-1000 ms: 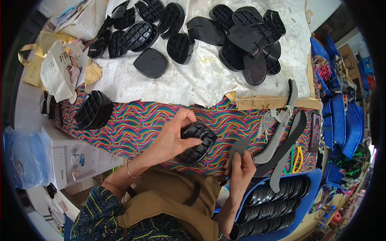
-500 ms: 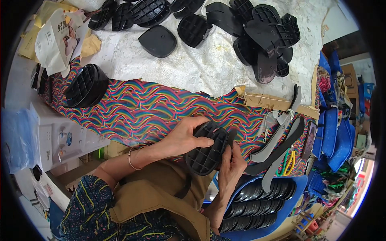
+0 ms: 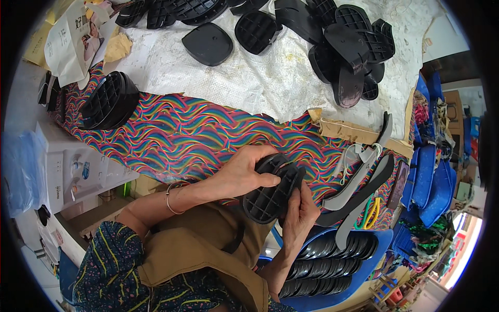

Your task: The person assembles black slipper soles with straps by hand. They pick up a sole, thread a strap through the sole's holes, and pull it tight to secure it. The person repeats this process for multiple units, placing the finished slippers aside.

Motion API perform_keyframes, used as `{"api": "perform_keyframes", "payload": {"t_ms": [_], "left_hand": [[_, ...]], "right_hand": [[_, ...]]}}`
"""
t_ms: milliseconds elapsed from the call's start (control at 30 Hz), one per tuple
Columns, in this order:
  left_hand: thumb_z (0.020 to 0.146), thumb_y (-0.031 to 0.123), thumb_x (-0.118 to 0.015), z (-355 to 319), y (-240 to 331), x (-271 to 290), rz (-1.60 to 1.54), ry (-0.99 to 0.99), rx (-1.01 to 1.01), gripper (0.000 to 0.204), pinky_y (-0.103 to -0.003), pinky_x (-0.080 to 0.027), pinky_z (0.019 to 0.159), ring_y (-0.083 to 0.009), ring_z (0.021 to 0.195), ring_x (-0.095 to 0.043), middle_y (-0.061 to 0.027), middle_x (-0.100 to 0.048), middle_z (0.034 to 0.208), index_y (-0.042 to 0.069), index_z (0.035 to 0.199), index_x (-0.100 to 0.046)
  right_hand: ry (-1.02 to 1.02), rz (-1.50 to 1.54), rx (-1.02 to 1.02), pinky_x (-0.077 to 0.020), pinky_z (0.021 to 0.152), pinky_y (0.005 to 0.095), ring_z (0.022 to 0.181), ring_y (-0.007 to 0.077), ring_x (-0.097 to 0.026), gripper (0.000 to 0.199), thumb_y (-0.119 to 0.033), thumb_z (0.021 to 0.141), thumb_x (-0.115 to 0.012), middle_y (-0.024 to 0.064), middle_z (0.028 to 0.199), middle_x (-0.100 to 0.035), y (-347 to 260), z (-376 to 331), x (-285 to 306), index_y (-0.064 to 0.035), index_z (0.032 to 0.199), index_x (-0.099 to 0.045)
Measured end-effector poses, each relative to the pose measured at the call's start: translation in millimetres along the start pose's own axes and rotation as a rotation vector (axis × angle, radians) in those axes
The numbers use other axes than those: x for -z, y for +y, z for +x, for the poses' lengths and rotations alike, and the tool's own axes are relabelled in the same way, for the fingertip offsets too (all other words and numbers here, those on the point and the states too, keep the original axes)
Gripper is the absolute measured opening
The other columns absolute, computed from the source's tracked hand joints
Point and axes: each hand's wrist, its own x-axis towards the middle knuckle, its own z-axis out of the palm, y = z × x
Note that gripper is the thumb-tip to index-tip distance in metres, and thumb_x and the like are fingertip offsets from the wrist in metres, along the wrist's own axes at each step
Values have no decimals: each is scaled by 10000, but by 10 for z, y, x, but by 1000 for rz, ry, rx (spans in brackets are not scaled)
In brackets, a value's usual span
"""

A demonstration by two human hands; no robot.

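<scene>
Above my lap, at the table's near edge, I hold a black sole piece (image 3: 267, 195) with its gridded underside facing up. My left hand (image 3: 254, 169) grips its upper left edge, the thumb lying across the grid and the fingers hidden behind. My right hand (image 3: 300, 208) is closed on its right edge, thumb in front. A dark flap (image 3: 300, 178) stands up by the right fingertips; I cannot tell whether it is a separate strip. To the right lie curved grey and black strips (image 3: 358, 195), some tied with white string.
More black sole pieces (image 3: 347, 49) lie on the white sheet (image 3: 218, 88) across the far side. A stack of them (image 3: 110, 101) stands at left on the patterned cloth (image 3: 192, 132). A blue tub (image 3: 382, 249) with rows of black pieces sits at lower right, near yellow bands (image 3: 372, 214).
The sole piece and both hands have shifted slightly to the right in view. The dark flap by my right fingers now sits closer against the piece's edge. My grip stays the same.
</scene>
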Motion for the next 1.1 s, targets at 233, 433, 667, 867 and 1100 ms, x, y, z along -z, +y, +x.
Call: {"api": "perform_keyframes", "payload": {"t_ms": [233,433,667,867,1100], "left_hand": [[817,11,-704,18,-29,48,111,-53,47,309,-235,-474,789,-62,895,-574,-6,-648,952,-26,1111,-616],[759,13,-704,33,-83,5,50,38,-14,219,-293,-482,671,-92,735,-581,-52,-641,782,-42,958,-630],[763,-2,-688,47,-132,-49,60,109,-31,265,-270,-488,701,-91,780,-595,-45,-649,848,-45,1021,-644],[794,-19,-673,45,52,-74,-1,133,-57,289,-231,-492,749,-66,848,-589,-9,-651,947,-26,1081,-647],[792,-17,-675,90,193,-104,-80,189,-103,288,-223,-491,738,-66,828,-600,-4,-661,935,-27,1079,-652]], "right_hand": [[-17,36,-56,-454,785,233,867,80,-538,286,-50,987,-513,58,961,-666,-54,-8,-6,50,1235,-616],[-27,-3,-31,-457,784,236,864,78,-536,287,-49,991,-506,62,956,-669,-39,-20,-6,38,1243,-614],[-177,-128,75,-478,709,248,772,93,-559,338,-47,1000,-482,69,885,-656,137,-13,116,14,1324,-559],[-131,-30,81,-394,525,219,587,54,-525,348,-58,1006,-473,35,721,-610,-119,-133,107,-1,1340,-552],[-71,93,-35,-446,515,241,543,86,-554,330,4,994,-461,56,633,-578,-197,-356,47,25,1305,-569]]}}
